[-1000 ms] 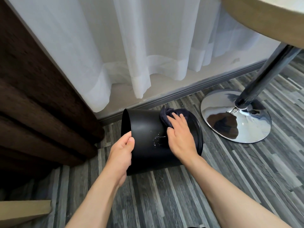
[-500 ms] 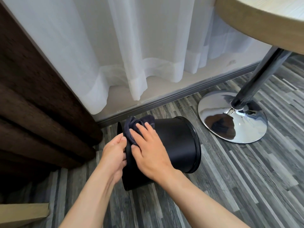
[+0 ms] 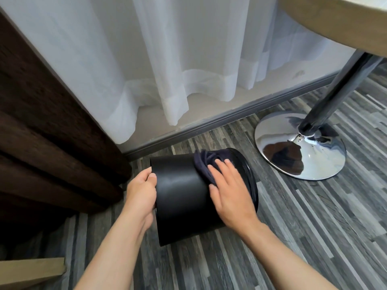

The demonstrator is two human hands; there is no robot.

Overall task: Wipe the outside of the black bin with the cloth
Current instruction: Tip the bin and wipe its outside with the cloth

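The black bin point(image 3: 180, 193) lies on its side on the grey plank floor, its rimmed end pointing right. My left hand point(image 3: 142, 191) grips the bin's left end, thumb on the outer wall. My right hand point(image 3: 228, 191) lies flat on the bin's upper right side, pressing a dark navy cloth point(image 3: 206, 164) against the wall near the rim. Part of the cloth is hidden under my fingers.
A table's chrome base point(image 3: 301, 147) and slanted pole point(image 3: 335, 91) stand just right of the bin, under a round wooden tabletop point(image 3: 343, 24). White sheer curtains point(image 3: 167, 70) and a grey baseboard point(image 3: 230, 118) run behind. A dark brown curtain point(image 3: 37, 132) hangs at left.
My right hand slid the cloth from the bin's left end back to its right end near the rim. My left hand stayed on the left end.
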